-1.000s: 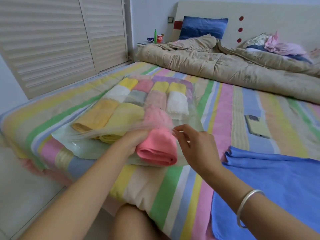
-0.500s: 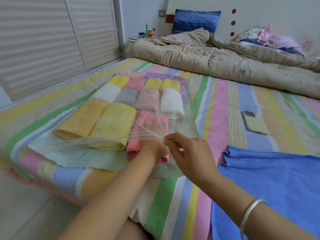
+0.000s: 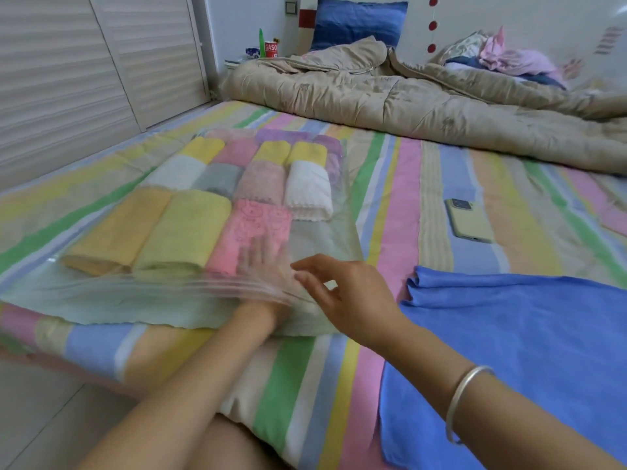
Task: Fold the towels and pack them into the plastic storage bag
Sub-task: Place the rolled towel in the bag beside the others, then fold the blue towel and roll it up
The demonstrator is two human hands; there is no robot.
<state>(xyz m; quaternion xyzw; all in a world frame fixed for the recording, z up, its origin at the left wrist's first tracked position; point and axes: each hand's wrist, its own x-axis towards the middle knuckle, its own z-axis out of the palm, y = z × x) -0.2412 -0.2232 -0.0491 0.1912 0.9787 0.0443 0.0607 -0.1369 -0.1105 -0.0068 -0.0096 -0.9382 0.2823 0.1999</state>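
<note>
Plainly the bag (image 3: 101, 293) is thin, limp film: light, slippery, and likely to fall shut unless its lip is held up. It lies flat near the edge of the bed (image 3: 400, 205), filled with rows of rolled towels. The right hand (image 3: 346, 293) pinches the upper lip between thumb and fingertips, lifting the mouth. The left hand (image 3: 264, 266) reaches inside, fingers straight and flat on the pink towel (image 3: 258, 225), which sits in the front row beside a yellow roll (image 3: 190, 228). The towels look soft and light. A roll would probably loosen if pulled by one layer, so cupping it whole or pushing its end seems safer. A blue towel (image 3: 509, 334) lies unfolded outside the bag.
</note>
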